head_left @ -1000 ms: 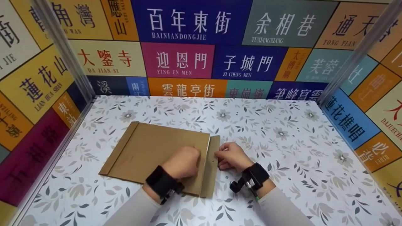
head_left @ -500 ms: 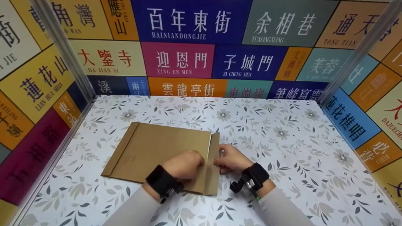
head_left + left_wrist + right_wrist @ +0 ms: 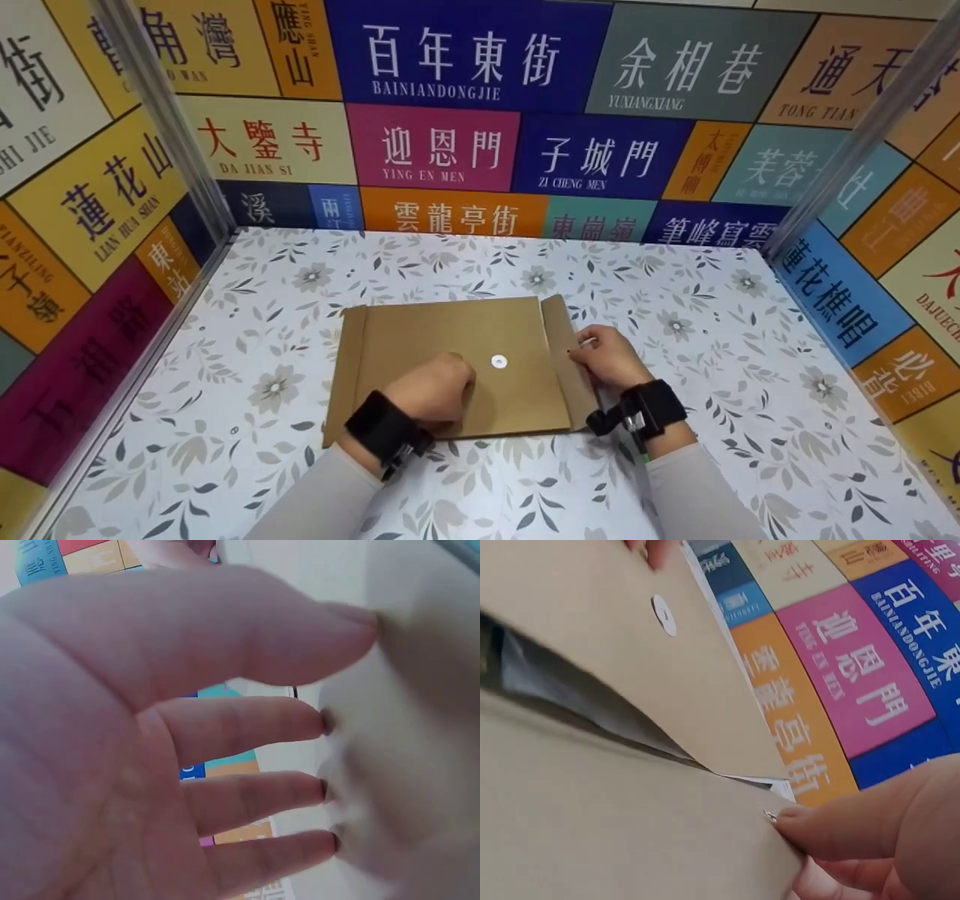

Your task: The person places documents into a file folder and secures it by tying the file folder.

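Note:
A brown kraft-paper document envelope (image 3: pixel 420 337) lies on the table, its flap (image 3: pixel 568 367) raised along the right side. My right hand (image 3: pixel 615 358) pinches the flap's edge between thumb and fingers, beside a small metal fastener (image 3: pixel 770 816) in the right wrist view. My left hand (image 3: pixel 439 386) rests its fingertips on the envelope's face; the left wrist view has its fingers fairly straight, tips against the surface. Between the hands sits a round white button (image 3: pixel 499 361). Through the gap under the flap, the right wrist view shows a greyish-white lining or sheet (image 3: pixel 570 690).
The envelope lies on a tabletop (image 3: pixel 262 315) with a grey floral pattern. Panels with coloured street-name signs (image 3: pixel 435 146) close in the back and both sides. A clear corner post (image 3: pixel 817 165) stands at the back right.
The envelope has turned anticlockwise and shifted right, uncovering the white button. My right hand has moved right and slightly away with the flap; my left hand stays nearly in place on the envelope.

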Available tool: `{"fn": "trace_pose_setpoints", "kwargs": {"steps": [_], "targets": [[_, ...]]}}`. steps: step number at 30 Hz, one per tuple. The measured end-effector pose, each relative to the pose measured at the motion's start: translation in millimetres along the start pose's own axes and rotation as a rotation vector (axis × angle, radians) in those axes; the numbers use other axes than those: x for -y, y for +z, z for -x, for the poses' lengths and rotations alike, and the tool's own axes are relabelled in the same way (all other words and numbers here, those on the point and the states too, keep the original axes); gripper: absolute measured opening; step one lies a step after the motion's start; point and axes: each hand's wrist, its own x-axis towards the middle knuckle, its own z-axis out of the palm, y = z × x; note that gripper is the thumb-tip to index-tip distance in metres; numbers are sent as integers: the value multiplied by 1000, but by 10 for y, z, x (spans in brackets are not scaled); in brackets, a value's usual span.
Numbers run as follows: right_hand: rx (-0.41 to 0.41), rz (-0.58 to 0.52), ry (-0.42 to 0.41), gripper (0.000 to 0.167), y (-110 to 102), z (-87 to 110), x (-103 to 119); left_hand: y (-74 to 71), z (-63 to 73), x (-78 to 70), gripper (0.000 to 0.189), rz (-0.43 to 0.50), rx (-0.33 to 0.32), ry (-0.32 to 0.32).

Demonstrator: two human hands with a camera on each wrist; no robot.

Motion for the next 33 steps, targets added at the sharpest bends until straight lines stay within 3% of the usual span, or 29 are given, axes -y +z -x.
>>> {"fn": "trace_pose_setpoints", "kwargs": {"steps": [5,11,14,20,23,33], "targets": [[-98,91,-1,14,-92,-29,-69,-4,4,-3,23,-18,1,7],[-78,65,49,19,-144,-45,-90,2,-4,-1,25,-23,18,16],[-15,-44,87,22,-184,-24,-61,10,-16,-2,25,-21,18,13],[199,-420,102,25,-217,-5,-21,20,-16,-8,27,-13,10,1],[247,-485,99,26,-156,-16,-2,17,-9,-15,27,-13,6,3],[151,-174,-6,26,53,45,102,51,-21,-98,25,-100,-9,0]]}}
